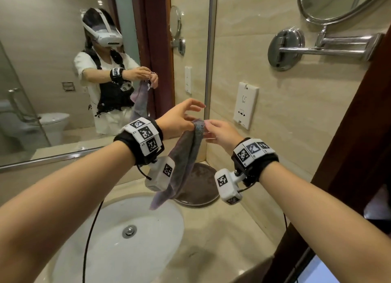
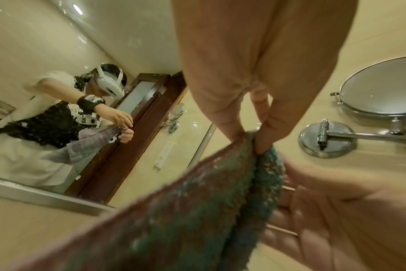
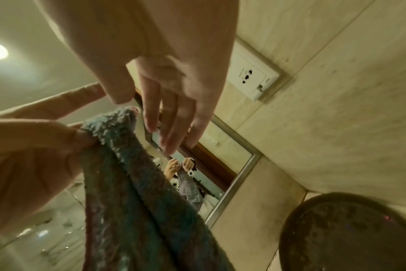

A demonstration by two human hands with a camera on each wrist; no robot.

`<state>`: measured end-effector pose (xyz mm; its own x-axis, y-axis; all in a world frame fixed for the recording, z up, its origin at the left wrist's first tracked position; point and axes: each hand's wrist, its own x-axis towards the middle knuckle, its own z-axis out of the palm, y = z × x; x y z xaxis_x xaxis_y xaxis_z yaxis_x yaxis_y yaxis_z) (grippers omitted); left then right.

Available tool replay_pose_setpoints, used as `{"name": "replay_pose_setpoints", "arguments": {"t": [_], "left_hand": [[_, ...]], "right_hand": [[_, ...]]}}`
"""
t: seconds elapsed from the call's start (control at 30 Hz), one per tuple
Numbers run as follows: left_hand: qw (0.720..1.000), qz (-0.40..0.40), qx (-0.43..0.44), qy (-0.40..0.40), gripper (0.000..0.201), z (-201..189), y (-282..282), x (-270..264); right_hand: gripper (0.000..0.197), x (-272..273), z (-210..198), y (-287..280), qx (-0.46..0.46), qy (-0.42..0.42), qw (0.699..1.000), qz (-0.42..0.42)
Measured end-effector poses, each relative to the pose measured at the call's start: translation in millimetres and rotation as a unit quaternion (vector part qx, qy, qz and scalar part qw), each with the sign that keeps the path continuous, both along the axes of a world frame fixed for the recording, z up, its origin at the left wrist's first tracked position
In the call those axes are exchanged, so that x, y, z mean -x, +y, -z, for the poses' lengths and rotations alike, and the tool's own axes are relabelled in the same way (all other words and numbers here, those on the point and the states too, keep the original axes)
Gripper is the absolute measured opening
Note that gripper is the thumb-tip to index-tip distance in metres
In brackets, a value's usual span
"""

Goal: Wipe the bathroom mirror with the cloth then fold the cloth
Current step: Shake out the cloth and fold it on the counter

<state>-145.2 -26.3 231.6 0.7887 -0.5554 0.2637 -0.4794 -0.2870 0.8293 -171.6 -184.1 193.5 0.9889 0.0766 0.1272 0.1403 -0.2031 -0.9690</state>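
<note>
- Pinching the top edge of the cloth [image 1: 186, 153] between thumb and forefinger, the left hand [image 1: 177, 118] holds it up in the air, the other fingers spread and lifted clear.
- The right hand [image 1: 220, 132] hovers just beside that same top edge, fingers straight and relaxed; in the right wrist view they do not close on the fabric, so it grips nothing.
- Both forearms reach forward at about the same height, wrists near each other, palms turned inward.
- The cloth hangs doubled in a long drape from the pinch, its lower end dangling over the sink [image 1: 118, 229] and in front of a dark round tray [image 1: 203, 189] on the tabletop [image 1: 222, 229].
- The mirror [image 1: 63, 70] stands behind, untouched by either hand; judging by this, folding seems under way.
- Risk: the grip is a small two-finger pinch on thick pile, so the cloth could slip into the basin if the right hand tugs before it takes hold; catching one layer only would skew the fold.
</note>
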Motion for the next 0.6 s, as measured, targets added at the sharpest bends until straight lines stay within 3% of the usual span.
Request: {"name": "replay_pose_setpoints", "arguments": {"t": [0.13, 0.33, 0.43, 0.5, 0.6], "left_hand": [[0.999, 0.008, -0.031, 0.001, 0.068, -7, 10, 2], [0.996, -0.047, -0.056, -0.051, 0.076, 4, 17, -5], [0.995, -0.086, -0.013, 0.043, 0.063, 13, 18, -9], [0.992, -0.064, -0.058, 0.094, 0.048, 15, 21, -11], [0.987, -0.014, -0.133, 0.091, 0.040, 22, 20, -14]], "right_hand": [[0.026, -3, -1, 9, -0.041, 0.059, 0.994, -0.078], [0.006, -12, -4, 14, -0.037, 0.036, 0.997, -0.050], [0.007, -16, -5, 14, -0.063, 0.001, 0.998, -0.017], [0.008, -18, -5, 11, -0.095, -0.009, 0.995, 0.007], [0.014, -20, -4, 6, -0.167, -0.020, 0.986, 0.020]]}}
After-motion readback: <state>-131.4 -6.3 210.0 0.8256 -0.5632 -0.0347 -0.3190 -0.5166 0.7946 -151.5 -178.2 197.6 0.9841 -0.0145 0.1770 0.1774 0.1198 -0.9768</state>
